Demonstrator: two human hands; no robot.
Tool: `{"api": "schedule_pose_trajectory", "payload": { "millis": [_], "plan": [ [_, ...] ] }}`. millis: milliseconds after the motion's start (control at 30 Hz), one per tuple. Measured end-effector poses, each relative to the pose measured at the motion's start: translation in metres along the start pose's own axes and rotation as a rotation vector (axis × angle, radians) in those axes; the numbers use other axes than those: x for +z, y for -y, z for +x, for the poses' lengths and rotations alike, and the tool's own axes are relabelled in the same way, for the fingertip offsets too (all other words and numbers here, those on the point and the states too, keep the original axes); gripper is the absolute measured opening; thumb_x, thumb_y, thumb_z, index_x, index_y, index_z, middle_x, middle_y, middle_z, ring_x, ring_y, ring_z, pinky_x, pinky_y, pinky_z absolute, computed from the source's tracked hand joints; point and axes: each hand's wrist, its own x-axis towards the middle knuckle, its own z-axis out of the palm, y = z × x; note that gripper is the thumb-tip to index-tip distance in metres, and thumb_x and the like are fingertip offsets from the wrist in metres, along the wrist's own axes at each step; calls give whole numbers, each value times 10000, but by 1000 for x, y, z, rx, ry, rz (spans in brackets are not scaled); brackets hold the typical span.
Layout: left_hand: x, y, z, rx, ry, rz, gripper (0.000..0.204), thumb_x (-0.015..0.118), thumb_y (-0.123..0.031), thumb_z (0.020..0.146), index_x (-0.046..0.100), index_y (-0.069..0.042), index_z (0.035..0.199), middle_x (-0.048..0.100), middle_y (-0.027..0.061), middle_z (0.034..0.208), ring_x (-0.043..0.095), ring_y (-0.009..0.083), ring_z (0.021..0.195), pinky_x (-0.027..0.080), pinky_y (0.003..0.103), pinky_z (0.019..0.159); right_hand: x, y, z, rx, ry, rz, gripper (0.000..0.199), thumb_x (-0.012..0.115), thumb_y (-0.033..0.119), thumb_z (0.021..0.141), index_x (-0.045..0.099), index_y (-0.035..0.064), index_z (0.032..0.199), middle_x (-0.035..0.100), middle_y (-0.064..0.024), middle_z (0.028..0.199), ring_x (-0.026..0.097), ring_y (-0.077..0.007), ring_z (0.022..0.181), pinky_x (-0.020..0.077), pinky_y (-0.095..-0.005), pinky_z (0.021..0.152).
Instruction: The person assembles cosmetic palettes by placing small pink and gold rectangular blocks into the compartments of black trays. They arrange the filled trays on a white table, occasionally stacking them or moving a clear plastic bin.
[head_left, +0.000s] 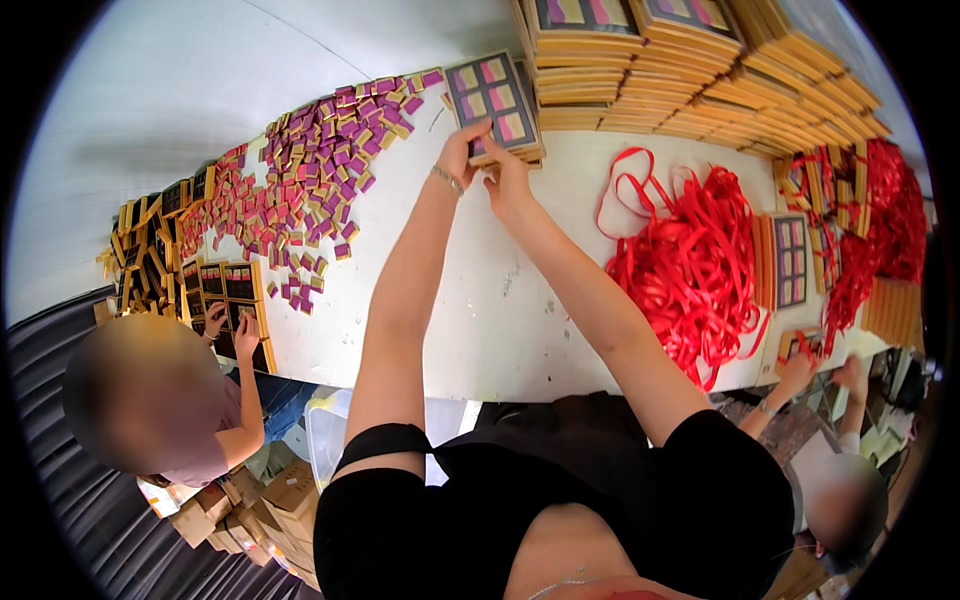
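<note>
Both my arms reach to the far middle of the white table, where a flat, dark box with gold edges has small windows showing purple, pink and gold pieces. My left hand grips its near left corner. My right hand holds the near edge, its thumb over the top and its other fingers partly hidden. More boxes of the same kind show just under and beside it. To the left spreads a loose heap of small purple and gold wrapped pieces.
Tall stacks of gold-edged boxes stand at the back right. A tangled pile of red ribbon lies right of my forearm. Pink pieces lie farther left. One person handles boxes at left; another person's hands work at right.
</note>
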Motion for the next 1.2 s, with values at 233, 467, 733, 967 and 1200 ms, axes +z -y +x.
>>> {"api": "schedule_pose_trajectory", "payload": {
  "millis": [233,467,733,967,1200],
  "plan": [
    [10,-52,92,-103,358,45,419,568,-323,943,566,-43,1255,644,100,1191,613,255,1119,492,434,973,28,40,78,-177,202,380,422,653,-4,758,574,71,1166,627,-47,1106,601,-195,1025,495,-350,902],
    [-58,-25,126,885,-341,2143,507,354,-398,1010,479,-78,1382,491,105,1420,400,293,1354,278,615,1086,25,43,62,-76,248,342,375,731,113,839,564,56,1170,605,-61,1151,580,-203,1101,496,-376,966],
    [-119,-12,132,511,-349,1908,558,347,-437,1001,273,-250,1522,198,-64,1605,139,287,1485,112,768,1040,25,40,66,-155,84,215,396,726,148,842,564,54,1191,590,-61,1120,580,-244,995,506,-450,883],
    [-96,42,35,876,-525,1686,608,590,-407,875,480,-123,1402,347,81,1530,211,298,1455,109,762,1059,17,48,92,-26,82,140,524,654,240,887,486,48,1344,510,-161,1356,463,-384,1254,298,-631,1070],
    [-127,212,-233,383,-310,1416,717,599,-365,897,308,-89,1491,182,132,1595,126,310,1487,119,685,1111,9,-10,21,-147,-40,-275,821,597,419,945,137,64,1526,172,-160,1573,229,-354,1436,250,-542,1146]
  ]
}}
